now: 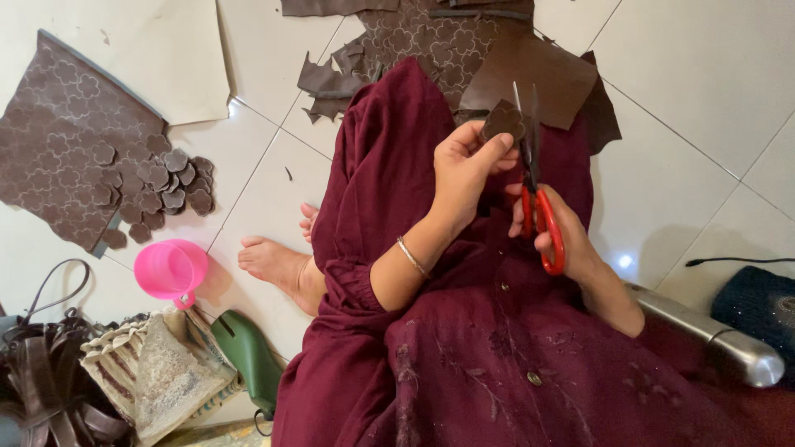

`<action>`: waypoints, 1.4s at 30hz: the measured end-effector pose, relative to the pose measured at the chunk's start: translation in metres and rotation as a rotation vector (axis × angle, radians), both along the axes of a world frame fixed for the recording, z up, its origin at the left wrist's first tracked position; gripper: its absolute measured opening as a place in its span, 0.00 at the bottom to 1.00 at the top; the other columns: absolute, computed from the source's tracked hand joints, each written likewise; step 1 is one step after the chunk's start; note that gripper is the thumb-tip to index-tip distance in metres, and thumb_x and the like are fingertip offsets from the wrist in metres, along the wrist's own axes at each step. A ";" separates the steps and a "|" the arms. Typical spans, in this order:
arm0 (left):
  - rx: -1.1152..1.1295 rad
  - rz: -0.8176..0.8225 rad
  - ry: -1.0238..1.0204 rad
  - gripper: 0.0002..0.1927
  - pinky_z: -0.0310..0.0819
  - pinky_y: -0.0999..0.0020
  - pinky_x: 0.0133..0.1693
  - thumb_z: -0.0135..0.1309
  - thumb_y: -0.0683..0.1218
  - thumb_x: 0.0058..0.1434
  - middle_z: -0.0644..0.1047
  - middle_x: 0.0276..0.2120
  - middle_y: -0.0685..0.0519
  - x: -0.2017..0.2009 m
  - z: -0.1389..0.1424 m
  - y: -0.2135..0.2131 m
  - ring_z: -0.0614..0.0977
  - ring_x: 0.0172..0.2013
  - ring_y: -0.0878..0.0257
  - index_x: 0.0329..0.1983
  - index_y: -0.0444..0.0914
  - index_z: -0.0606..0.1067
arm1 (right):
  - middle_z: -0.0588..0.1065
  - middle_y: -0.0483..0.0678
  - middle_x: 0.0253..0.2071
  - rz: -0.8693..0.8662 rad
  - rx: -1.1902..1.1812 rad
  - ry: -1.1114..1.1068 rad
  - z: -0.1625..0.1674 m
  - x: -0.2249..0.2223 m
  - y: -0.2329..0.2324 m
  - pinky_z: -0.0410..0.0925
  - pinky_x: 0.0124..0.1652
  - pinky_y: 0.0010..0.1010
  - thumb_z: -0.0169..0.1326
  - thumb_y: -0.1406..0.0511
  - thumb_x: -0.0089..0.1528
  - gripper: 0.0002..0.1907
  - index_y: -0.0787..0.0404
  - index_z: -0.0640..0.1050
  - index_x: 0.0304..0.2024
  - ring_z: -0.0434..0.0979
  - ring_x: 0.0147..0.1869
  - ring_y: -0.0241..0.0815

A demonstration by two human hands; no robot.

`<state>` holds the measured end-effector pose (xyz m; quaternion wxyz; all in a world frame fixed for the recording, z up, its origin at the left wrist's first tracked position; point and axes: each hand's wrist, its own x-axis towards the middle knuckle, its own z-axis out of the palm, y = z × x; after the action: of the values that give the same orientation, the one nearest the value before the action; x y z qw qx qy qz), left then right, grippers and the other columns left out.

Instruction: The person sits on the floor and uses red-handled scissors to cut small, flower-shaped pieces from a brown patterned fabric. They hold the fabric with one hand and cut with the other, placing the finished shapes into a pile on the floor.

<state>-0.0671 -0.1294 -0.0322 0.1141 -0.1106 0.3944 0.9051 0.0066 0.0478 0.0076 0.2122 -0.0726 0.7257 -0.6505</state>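
One pair of scissors (pixel 537 194), one pink cup (pixel 170 269), two hands.

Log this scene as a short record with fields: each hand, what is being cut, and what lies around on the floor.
left hand: pinches a small brown flower-shaped leather piece
right hand: grips red-handled scissors, blades pointing up beside the piece
lap: large brown leather sheet on the maroon dress
floor, left: pile of cut brown leather flowers on an embossed brown sheet
nearby: pink plastic cup, green tool handle
floor surface: white tiles
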 end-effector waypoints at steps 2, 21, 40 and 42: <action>-0.028 0.029 0.057 0.06 0.80 0.74 0.41 0.58 0.39 0.66 0.81 0.36 0.52 0.005 0.012 -0.004 0.82 0.36 0.68 0.45 0.32 0.78 | 0.70 0.45 0.44 0.008 -0.054 -0.024 0.004 0.002 -0.004 0.70 0.47 0.28 0.56 0.30 0.53 0.58 0.68 0.65 0.67 0.75 0.46 0.37; 0.150 -0.007 0.042 0.07 0.80 0.72 0.39 0.59 0.39 0.68 0.82 0.36 0.47 0.035 0.048 -0.017 0.83 0.34 0.67 0.46 0.30 0.77 | 0.70 0.45 0.40 -0.066 -0.181 -0.047 0.011 0.007 -0.019 0.70 0.38 0.26 0.61 0.29 0.44 0.64 0.71 0.65 0.64 0.72 0.38 0.35; 0.036 0.039 0.130 0.06 0.80 0.76 0.39 0.60 0.39 0.69 0.82 0.36 0.50 0.039 0.062 -0.020 0.83 0.35 0.69 0.46 0.30 0.77 | 0.70 0.45 0.37 -0.019 -0.195 -0.069 0.013 0.005 -0.014 0.67 0.37 0.24 0.64 0.31 0.44 0.60 0.69 0.69 0.61 0.72 0.36 0.33; 0.046 0.038 0.131 0.06 0.79 0.76 0.39 0.60 0.38 0.68 0.82 0.36 0.50 0.040 0.062 -0.020 0.82 0.35 0.69 0.46 0.30 0.77 | 0.70 0.44 0.37 -0.021 -0.199 -0.070 0.012 0.006 -0.013 0.67 0.36 0.23 0.64 0.31 0.44 0.59 0.68 0.70 0.60 0.71 0.36 0.32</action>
<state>-0.0273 -0.1495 0.0293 0.0734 -0.0557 0.3778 0.9213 0.0123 0.0352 0.0195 0.2224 -0.0627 0.6503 -0.7237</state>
